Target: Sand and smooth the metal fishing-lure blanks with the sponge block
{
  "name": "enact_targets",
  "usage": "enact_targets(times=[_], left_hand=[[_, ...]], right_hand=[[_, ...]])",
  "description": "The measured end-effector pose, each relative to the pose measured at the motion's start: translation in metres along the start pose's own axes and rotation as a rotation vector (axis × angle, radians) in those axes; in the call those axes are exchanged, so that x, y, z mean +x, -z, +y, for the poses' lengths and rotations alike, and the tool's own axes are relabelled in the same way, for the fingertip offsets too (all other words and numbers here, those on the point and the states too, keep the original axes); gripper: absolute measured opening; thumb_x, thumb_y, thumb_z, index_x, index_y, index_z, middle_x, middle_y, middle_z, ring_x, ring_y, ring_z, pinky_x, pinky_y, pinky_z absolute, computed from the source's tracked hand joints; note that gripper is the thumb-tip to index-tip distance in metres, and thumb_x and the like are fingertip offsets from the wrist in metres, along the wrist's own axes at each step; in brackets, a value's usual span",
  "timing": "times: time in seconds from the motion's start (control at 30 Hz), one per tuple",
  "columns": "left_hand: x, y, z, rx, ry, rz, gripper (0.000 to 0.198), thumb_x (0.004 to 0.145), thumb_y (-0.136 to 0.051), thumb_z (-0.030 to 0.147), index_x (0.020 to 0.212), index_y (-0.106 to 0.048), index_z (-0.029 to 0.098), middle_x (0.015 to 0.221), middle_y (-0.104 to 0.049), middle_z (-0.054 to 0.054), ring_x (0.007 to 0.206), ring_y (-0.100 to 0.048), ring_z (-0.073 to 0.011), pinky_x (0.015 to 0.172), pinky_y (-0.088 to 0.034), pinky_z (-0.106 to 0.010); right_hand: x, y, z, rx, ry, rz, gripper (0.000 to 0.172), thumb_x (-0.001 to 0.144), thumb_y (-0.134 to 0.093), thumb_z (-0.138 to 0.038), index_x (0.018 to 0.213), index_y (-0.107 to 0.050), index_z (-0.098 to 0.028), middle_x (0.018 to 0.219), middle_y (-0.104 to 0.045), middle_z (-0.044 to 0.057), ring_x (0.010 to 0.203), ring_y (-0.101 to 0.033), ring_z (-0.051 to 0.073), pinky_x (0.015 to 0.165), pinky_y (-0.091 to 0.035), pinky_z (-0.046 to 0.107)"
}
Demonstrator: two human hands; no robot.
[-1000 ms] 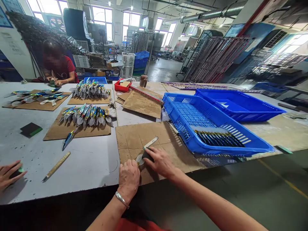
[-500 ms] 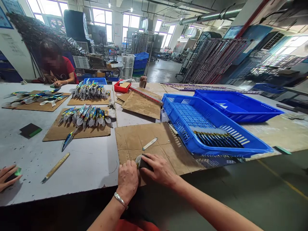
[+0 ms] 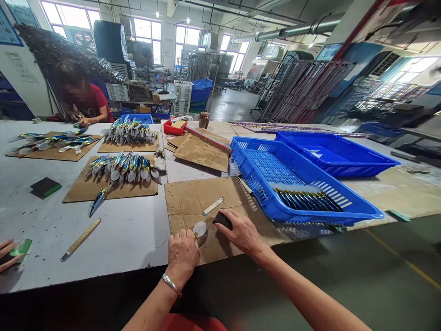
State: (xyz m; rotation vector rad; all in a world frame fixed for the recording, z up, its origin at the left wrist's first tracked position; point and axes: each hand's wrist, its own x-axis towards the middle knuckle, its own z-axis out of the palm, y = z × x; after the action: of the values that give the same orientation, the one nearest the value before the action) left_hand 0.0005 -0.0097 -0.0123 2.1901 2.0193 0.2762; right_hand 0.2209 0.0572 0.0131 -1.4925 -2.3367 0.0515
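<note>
My left hand [image 3: 183, 250] is closed around a fishing lure [image 3: 200, 229]. The lure's round, clear lip sticks out beyond my fingers, while most of its body is hidden in my grip. To the right, my right hand [image 3: 244, 233] grips a dark sanding block [image 3: 223, 219], held apart from the lip. Both hands are over a brown cardboard sheet [image 3: 186, 202] at the table's front edge. A short whitish strip [image 3: 213, 206] lies on that sheet, just beyond the block.
Clustered lures [image 3: 120, 170] lie on cardboard at left. A long tan stick [image 3: 81, 239] and a green-edged dark block [image 3: 46, 187] rest nearby. A blue basket [image 3: 268, 202] holding a row of lures stands right. Another person's hand [image 3: 8, 255] enters at left; a person [image 3: 82, 101] sits beyond.
My right hand has moved right with the sanding block, away from the lure, so the clear lip now shows fully. My left hand stays nearly in place.
</note>
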Motion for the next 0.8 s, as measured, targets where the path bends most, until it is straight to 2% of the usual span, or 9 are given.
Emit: enact_targets(times=[0.1,0.17,0.27,0.47,0.53,0.67,0.8], left_hand=[[0.0,0.0,0.001,0.017,0.008,0.009,0.011,0.091,-0.059,0.021,0.1,-0.061,0.016,0.1,-0.065,-0.009,0.096,-0.063,-0.0278,0.083,-0.044,-0.041],[0.0,0.0,0.001,0.033,0.005,0.018,0.01,0.091,-0.059,0.021,0.099,-0.061,0.016,0.099,-0.065,-0.01,0.095,-0.063,-0.0276,0.082,-0.044,-0.041],[0.0,-0.002,0.001,0.036,0.001,0.023,0.01,0.092,-0.058,0.021,0.1,-0.061,0.016,0.099,-0.065,-0.01,0.095,-0.063,-0.0277,0.082,-0.044,-0.04],[-0.001,-0.003,0.0,0.04,0.002,0.035,0.013,0.097,-0.048,0.016,0.097,-0.061,0.016,0.096,-0.065,-0.009,0.092,-0.063,-0.0258,0.081,-0.042,-0.039],[-0.001,-0.002,0.0,0.032,0.001,0.037,0.014,0.098,-0.048,0.016,0.098,-0.061,0.016,0.096,-0.065,-0.009,0.092,-0.063,-0.0262,0.081,-0.042,-0.039],[-0.002,-0.001,0.001,0.018,0.019,0.029,0.008,0.096,-0.055,0.02,0.099,-0.062,0.017,0.098,-0.065,-0.008,0.094,-0.064,-0.0265,0.082,-0.044,-0.04],[-0.001,0.0,0.002,0.027,0.029,0.014,0.018,0.098,-0.045,0.013,0.097,-0.062,0.017,0.095,-0.066,-0.008,0.092,-0.064,-0.0242,0.082,-0.044,-0.038]], right_hand=[[-0.005,-0.009,-0.006,0.164,-0.008,0.01,0.039,0.097,-0.06,-0.038,0.13,-0.061,-0.017,0.122,-0.067,0.011,0.11,-0.064,0.028,0.095,-0.053,0.042],[-0.004,-0.016,-0.013,0.197,0.006,0.018,0.039,0.097,-0.06,-0.037,0.131,-0.061,-0.017,0.127,-0.064,0.013,0.114,-0.062,0.028,0.098,-0.052,0.042],[0.001,-0.024,-0.022,0.141,0.041,0.033,0.039,0.096,-0.064,-0.036,0.13,-0.063,-0.017,0.135,-0.059,0.016,0.121,-0.058,0.031,0.101,-0.05,0.046],[-0.005,-0.028,-0.041,0.037,0.123,0.017,0.039,0.095,-0.068,-0.033,0.131,-0.065,-0.02,0.135,-0.058,0.016,0.117,-0.058,0.033,0.1,-0.05,0.047],[-0.005,-0.026,-0.042,0.055,0.152,0.013,0.038,0.094,-0.068,-0.032,0.13,-0.066,-0.02,0.135,-0.058,0.015,0.119,-0.057,0.032,0.101,-0.05,0.046],[0.0,-0.023,-0.041,-0.03,0.082,0.018,0.037,0.094,-0.068,-0.032,0.127,-0.068,-0.015,0.129,-0.061,0.018,0.112,-0.06,0.034,0.097,-0.051,0.049],[-0.002,-0.023,-0.044,0.03,0.167,-0.001,0.04,0.092,-0.07,-0.032,0.13,-0.066,-0.018,0.133,-0.06,0.015,0.115,-0.058,0.032,0.1,-0.05,0.046]])
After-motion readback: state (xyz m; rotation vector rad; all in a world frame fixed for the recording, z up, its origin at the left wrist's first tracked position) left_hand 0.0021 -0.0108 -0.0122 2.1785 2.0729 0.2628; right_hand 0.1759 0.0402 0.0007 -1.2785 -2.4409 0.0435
